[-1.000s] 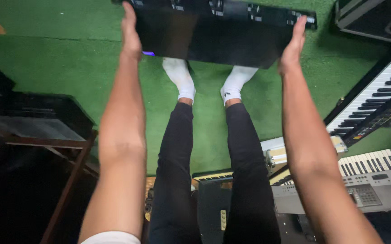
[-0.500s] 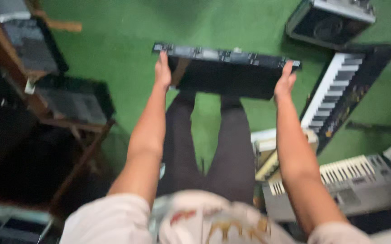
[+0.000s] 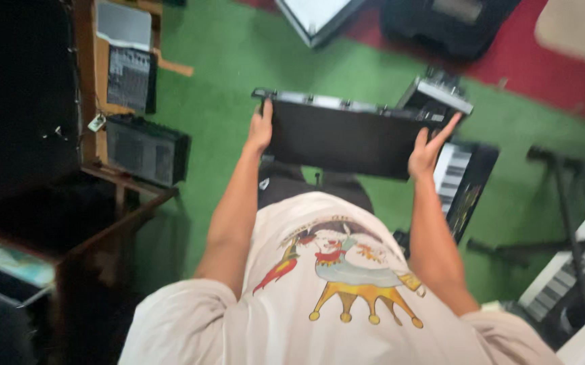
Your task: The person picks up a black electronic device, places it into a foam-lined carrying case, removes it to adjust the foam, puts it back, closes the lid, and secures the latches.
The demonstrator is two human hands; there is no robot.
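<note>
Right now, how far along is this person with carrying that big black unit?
Done: the flat black unit is off the green floor, held level at its two ends. In hand: the left hand grips one end, the right hand the other, above a keyboard lying on the floor. Left: it has not been set down on anything; it rests only in the hands.

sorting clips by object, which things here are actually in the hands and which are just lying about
In hand:
black unit, held flat
left hand on its left end
right hand on its right end

Lying about:
keyboard on the green carpet
amp on the wooden shelf
mixer
keyboard stand
</note>
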